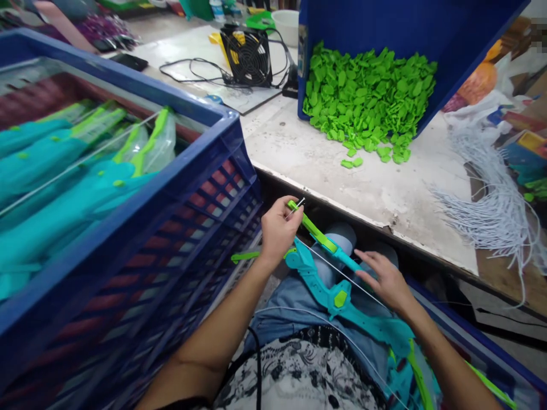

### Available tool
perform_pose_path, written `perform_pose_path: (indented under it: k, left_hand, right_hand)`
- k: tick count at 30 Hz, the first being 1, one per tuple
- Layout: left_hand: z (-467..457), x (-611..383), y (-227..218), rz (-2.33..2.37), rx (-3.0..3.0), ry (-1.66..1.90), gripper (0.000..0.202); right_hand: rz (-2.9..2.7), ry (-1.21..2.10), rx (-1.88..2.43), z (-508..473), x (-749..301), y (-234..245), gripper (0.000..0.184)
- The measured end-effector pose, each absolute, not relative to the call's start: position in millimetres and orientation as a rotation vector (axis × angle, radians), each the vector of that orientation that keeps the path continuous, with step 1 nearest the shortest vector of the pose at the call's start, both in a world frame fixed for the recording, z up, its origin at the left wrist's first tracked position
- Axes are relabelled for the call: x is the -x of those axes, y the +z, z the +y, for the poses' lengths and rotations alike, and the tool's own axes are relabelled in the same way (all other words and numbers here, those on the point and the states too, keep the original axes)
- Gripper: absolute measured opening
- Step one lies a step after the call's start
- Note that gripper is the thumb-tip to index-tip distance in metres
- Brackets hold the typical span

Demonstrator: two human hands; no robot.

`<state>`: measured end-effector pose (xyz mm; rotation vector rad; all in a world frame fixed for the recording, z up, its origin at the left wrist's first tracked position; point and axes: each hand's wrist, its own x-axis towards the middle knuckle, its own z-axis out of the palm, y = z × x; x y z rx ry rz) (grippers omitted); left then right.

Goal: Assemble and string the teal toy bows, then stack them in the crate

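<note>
A teal and green toy bow [329,285] lies across my lap, its green limb pointing up toward the table edge. My left hand [277,230] is closed in a pinch at the tip of that limb, on the end of the white bowstring [342,273]. My right hand [384,279] rests with fingers stretched out on the teal handle and the string. The string runs from the tip down past my right hand.
A blue crate [171,188] of bagged teal bows stands at my left. On the worn table [363,182] a tipped blue bin [405,23] spills green plastic pieces [367,97]. White strings [491,199] lie at right, a black fan [248,57] behind.
</note>
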<state>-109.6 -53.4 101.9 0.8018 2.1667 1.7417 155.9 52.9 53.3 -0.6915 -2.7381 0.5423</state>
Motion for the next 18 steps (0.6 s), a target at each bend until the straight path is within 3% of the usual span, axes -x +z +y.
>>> perform_pose_path:
  k: [9,18]
  left_hand:
    - [-74,107,93,2.2,-0.794,1.729,0.019]
    - [-73,114,80,2.002,-0.765,1.819,0.014]
  right_hand:
    - [-2.524,0.752,0.187,60,14,123,0.021]
    - [-2.688,0.417,-0.061,66,45,131,0.02]
